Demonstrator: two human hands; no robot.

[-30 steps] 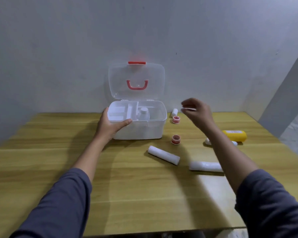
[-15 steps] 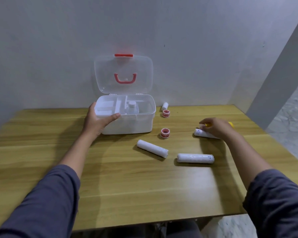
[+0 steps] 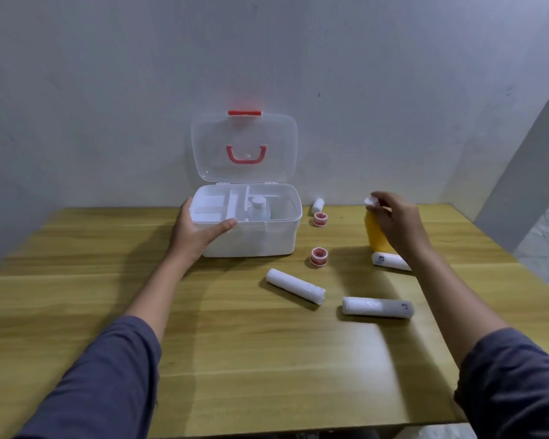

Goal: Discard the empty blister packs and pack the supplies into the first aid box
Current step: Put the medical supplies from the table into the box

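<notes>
The white first aid box [image 3: 267, 239] stands open at the back of the table, its clear lid [image 3: 244, 147] upright against the wall. A clear bottle with a white cap [image 3: 258, 208] sits inside it beside a divided tray. My left hand [image 3: 197, 231] grips the box's front left corner. My right hand [image 3: 396, 223] holds a yellow bottle with a white cap [image 3: 374, 231] upright, lifted off the table to the right of the box. Three white bandage rolls lie loose [image 3: 295, 286], [image 3: 377, 307], [image 3: 390, 261]. Two red tape rolls [image 3: 319, 256], [image 3: 320, 219] lie right of the box.
A small white roll [image 3: 317, 205] lies by the wall behind the far tape roll. The wooden table [image 3: 235, 359] ends at a right edge near my right arm and at a front edge below. No blister packs are in view.
My right hand reached down to the yellow bottle lying at the right, grasped it, and raised it upright. My left hand stayed on the box.
</notes>
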